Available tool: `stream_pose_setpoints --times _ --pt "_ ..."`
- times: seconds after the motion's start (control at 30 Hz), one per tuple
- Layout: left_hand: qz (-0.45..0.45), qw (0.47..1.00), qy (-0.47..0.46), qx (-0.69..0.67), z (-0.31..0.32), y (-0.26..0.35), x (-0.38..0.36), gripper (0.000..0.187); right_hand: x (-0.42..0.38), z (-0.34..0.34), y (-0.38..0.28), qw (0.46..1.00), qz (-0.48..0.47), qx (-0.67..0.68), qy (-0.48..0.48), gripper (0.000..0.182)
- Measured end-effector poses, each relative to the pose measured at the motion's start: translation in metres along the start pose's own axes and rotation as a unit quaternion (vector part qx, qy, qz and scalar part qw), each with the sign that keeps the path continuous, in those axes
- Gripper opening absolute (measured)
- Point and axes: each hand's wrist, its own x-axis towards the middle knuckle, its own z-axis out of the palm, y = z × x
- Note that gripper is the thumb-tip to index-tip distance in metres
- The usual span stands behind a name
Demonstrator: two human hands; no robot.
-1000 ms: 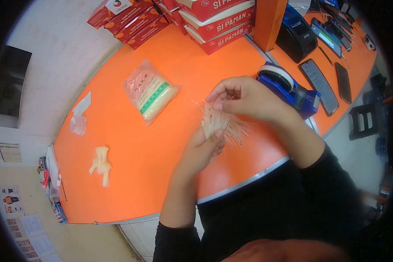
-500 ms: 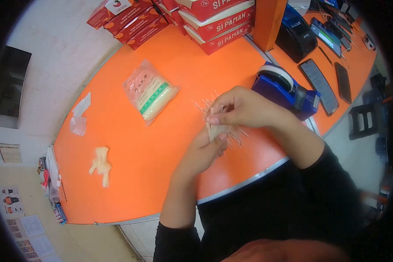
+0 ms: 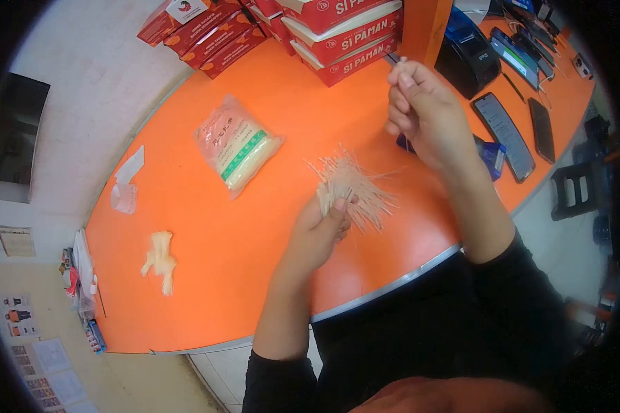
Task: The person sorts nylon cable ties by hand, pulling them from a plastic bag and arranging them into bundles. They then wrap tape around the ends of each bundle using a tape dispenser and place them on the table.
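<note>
My left hand (image 3: 317,230) is closed round one end of a bundle of thin pale cable ties (image 3: 355,186), whose other ends fan out over the orange tabletop. Raised to the right, near the tape dispenser (image 3: 490,157), my right hand (image 3: 424,107) has its fingers pinched. A pale tip shows above the thumb and a fine strand below the fingers, apparently one thin tie. A clear plastic bag of pale ties (image 3: 238,148) with a green band lies beyond my left hand. Farther left rests a loose cluster of pale ties (image 3: 160,261).
Red boxes (image 3: 351,41) are stacked at the back beside an orange post (image 3: 424,31). A black device (image 3: 467,58) and two phones (image 3: 504,138) (image 3: 541,131) sit at the right. Crumpled white paper (image 3: 125,196) lies on the orange table (image 3: 220,289) at the left.
My right hand has left the bundle and moved up and right, now in front of the blue tape dispenser. My left hand stays on the bundle, which shows more fully.
</note>
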Motion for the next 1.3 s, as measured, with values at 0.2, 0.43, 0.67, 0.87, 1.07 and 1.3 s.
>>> stream_pose_setpoints --times 0.2,0.43,0.67,0.87,1.07,1.3 --pt "0.006 0.999 -0.003 -0.048 0.000 0.003 -0.001 0.030 -0.013 0.026 0.008 0.937 0.139 -0.307 -0.086 0.018" --pt "0.008 0.999 -0.027 -0.043 -0.002 0.000 0.000 0.031 -0.014 0.027 0.017 0.950 0.115 -0.279 -0.078 0.015" --pt "-0.029 0.999 -0.015 -0.021 0.000 0.002 0.000 0.030 -0.005 0.024 0.004 0.995 0.039 -0.011 0.092 0.013" --pt "-0.054 0.998 -0.016 -0.003 0.002 0.004 0.000 0.027 -0.011 0.019 0.003 0.984 0.136 -0.114 -0.020 0.012" --pt "-0.040 0.999 -0.019 -0.006 -0.003 -0.006 0.003 0.022 -0.020 0.030 0.018 0.822 0.017 -0.518 -0.235 0.017" --pt "0.018 0.995 -0.008 0.093 0.003 0.001 0.003 0.023 -0.018 0.029 0.013 0.891 0.040 -0.426 -0.151 0.008"
